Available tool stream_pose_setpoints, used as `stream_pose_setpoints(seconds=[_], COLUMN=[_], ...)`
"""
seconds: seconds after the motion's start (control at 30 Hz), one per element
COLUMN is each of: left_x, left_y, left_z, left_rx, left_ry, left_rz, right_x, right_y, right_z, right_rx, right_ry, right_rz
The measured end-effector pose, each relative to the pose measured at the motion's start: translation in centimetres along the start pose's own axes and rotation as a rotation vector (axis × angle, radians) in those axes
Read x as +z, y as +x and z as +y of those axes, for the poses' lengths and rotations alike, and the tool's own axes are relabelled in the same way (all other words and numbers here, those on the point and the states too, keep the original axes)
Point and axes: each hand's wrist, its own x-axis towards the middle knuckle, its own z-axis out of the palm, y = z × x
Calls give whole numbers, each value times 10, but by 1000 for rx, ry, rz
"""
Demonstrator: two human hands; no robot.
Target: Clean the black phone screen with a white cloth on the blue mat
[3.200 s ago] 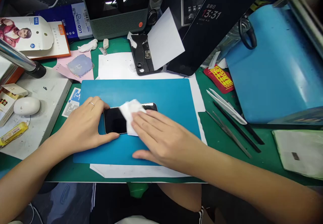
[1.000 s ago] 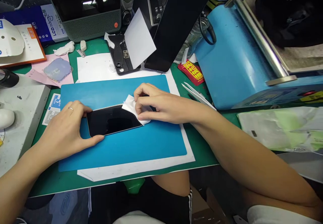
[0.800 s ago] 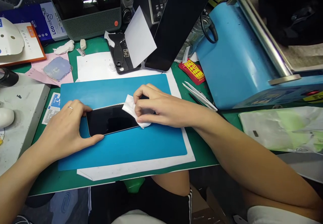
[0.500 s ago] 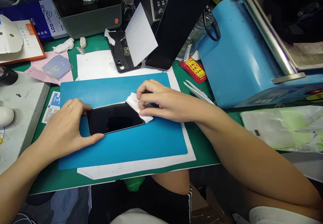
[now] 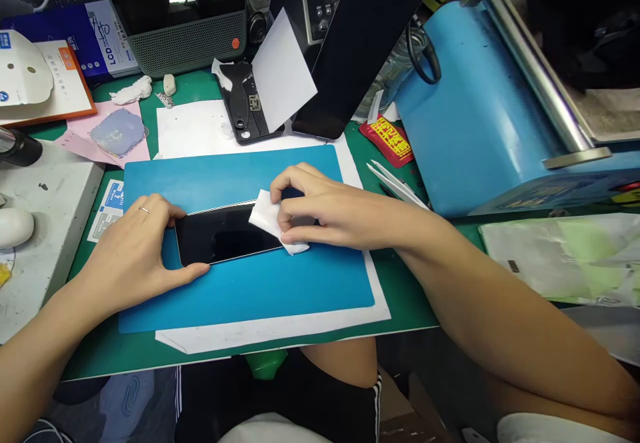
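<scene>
A smartphone (image 5: 220,233) with a dark, glossy screen lies face up on a blue mat (image 5: 240,296). Its left end is gripped by my left hand (image 5: 135,253), thumb on the near edge and fingers at the far corner. My right hand (image 5: 325,210) pinches a white wipe (image 5: 267,216) and presses it over the phone's right end. That end is hidden under the wipe and fingers.
White tweezers (image 5: 397,183) and a red packet (image 5: 387,140) lie right of the mat. Behind it are a dark phone housing (image 5: 240,110) and a leaning white card (image 5: 284,73). A blue machine with a metal roller (image 5: 540,76) stands at right.
My right hand has shifted the wipe slightly toward the near edge of the phone, covering more of its right corner. My left hand keeps its hold.
</scene>
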Motion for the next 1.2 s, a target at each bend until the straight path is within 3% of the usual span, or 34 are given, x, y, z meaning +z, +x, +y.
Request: stream_pose_setpoints(seconds=[0.23, 0.63, 0.83, 0.93, 1.1, 1.2], left_x=[1, 0, 0, 1, 2, 2], left_y=[0, -3, -1, 0, 0, 0], left_z=[-1, 1, 0, -1, -2, -1], left_rx=[19, 28, 1, -1, 22, 15], left_ry=[3, -11, -50, -50, -7, 16], left_rz=[7, 6, -3, 6, 5, -14], right_x=[3, 21, 26, 22, 8, 6], right_y=[0, 17, 23, 22, 10, 6], right_z=[-1, 7, 7, 10, 12, 7], right_rx=[-10, 137, 174, 165, 133, 154], right_ry=[-35, 65, 43, 58, 130, 116], right_rz=[53, 377, 464, 431, 146, 70])
